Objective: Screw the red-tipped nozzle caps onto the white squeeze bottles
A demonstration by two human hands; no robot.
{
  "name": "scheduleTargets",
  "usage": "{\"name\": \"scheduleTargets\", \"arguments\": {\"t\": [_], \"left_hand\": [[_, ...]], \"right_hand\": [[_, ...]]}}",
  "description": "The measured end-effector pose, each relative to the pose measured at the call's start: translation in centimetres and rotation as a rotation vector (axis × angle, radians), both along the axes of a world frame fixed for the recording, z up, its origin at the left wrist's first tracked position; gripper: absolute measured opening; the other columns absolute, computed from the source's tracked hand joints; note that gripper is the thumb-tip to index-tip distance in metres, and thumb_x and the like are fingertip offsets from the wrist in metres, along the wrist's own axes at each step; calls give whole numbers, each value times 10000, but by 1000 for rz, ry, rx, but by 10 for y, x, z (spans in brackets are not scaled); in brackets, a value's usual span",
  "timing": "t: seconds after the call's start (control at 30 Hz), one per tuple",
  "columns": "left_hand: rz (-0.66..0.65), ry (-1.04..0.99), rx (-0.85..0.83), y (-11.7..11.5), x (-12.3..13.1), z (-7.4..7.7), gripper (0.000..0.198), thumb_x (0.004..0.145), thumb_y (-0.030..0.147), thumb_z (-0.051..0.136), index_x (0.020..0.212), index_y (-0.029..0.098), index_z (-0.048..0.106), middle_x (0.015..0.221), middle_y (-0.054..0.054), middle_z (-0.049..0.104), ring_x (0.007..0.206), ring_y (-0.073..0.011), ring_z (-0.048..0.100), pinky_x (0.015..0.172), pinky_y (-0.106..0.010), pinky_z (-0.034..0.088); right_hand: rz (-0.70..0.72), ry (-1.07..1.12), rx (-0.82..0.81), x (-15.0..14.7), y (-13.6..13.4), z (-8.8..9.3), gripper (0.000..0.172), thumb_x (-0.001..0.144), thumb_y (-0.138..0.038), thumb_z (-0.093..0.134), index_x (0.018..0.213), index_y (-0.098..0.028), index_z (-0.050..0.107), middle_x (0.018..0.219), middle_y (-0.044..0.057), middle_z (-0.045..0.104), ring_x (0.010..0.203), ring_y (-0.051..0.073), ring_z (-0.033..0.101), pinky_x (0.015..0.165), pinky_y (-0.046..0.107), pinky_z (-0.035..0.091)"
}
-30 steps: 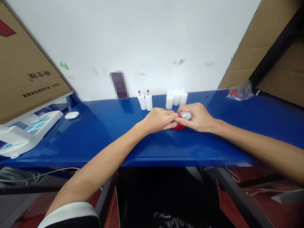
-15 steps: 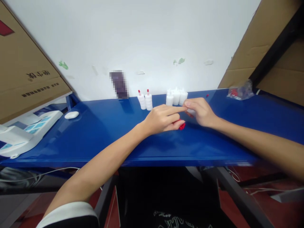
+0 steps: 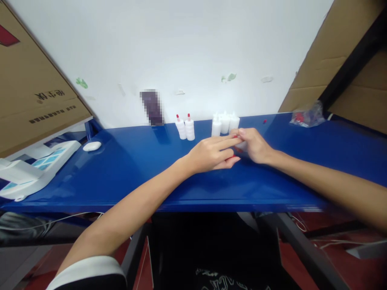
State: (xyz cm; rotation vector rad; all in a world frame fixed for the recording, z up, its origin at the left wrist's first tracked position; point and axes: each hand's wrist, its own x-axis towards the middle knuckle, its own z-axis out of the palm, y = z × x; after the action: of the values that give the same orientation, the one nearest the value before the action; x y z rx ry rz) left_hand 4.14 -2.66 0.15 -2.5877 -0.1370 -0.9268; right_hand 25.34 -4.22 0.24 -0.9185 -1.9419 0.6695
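Note:
My left hand [image 3: 213, 154] is closed, and bits of small red caps [image 3: 235, 156] show between its fingers. Most of them are hidden now. My right hand [image 3: 256, 146] meets it at the fingertips, its thumb and fingers bent together. A whitish patch shows beneath the right fingers, but I cannot make out what they hold. Just behind the hands stand several white squeeze bottles [image 3: 224, 123] with bare white tips. To their left, a white bottle [image 3: 181, 129] and another white bottle [image 3: 190, 130] stand upright side by side, each with a red cap on its nozzle.
A clear plastic bag [image 3: 313, 114] with red pieces lies at the back right, and a lone red piece [image 3: 265, 121] nearer the middle. At left are a white oval case [image 3: 92, 146] and a white-and-blue device [image 3: 50, 161]. Cardboard [image 3: 36, 80] flanks the blue table [image 3: 127, 177].
My left hand has shifted slightly right, its fingers now overlapping the right fingertips. The red cluster below its thumb is now mostly hidden. The bottles stand as before.

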Motion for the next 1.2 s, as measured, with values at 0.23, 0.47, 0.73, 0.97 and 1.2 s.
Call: {"name": "scheduleTargets", "arguments": {"t": [0.23, 0.47, 0.73, 0.97, 1.2], "left_hand": [[69, -111, -61, 13, -14, 9, 366, 1089, 290, 457, 822, 175, 680, 1254, -131, 765, 1139, -187, 746, 946, -347, 653], [336, 56, -330, 42, -44, 14, 423, 1071, 320, 422, 775, 163, 681, 882, -100, 776, 777, -167, 722, 722, -295, 545], [442, 122, -398, 38, -41, 15, 465, 1062, 387, 427, 719, 175, 658, 702, -56, 688, 599, -137, 553, 610, -285, 336], [331, 3, -209, 27, -32, 19, 457, 1087, 351, 428, 744, 170, 669, 739, -52, 706, 690, -152, 621, 620, -288, 377], [100, -74, 114, 4, -16, 19, 442, 1111, 339, 401, 735, 192, 583, 603, 13, 627, 528, -101, 562, 523, -283, 356]], "right_hand": [[-129, -47, 36, -1, 4, 0, 599, 1037, -672, 360, 702, -226, 577, 600, 9, 561, 576, 178, 521, 603, 344, 399], [-270, -148, 99, 2, 10, 4, 383, 947, -375, 491, 614, -221, 601, 574, 10, 572, 564, 179, 556, 638, 357, 411], [-171, -53, 74, -1, 5, 4, 349, 989, -432, 496, 720, -231, 592, 620, 0, 569, 589, 175, 536, 627, 347, 410], [-107, -215, 207, -3, -1, 6, 577, 1045, -591, 365, 613, -228, 489, 604, 10, 529, 587, 170, 487, 644, 356, 350], [0, -254, 373, -8, -13, 8, 492, 1010, -676, 415, 856, -224, 536, 742, 7, 580, 643, 176, 516, 630, 335, 376]]}}
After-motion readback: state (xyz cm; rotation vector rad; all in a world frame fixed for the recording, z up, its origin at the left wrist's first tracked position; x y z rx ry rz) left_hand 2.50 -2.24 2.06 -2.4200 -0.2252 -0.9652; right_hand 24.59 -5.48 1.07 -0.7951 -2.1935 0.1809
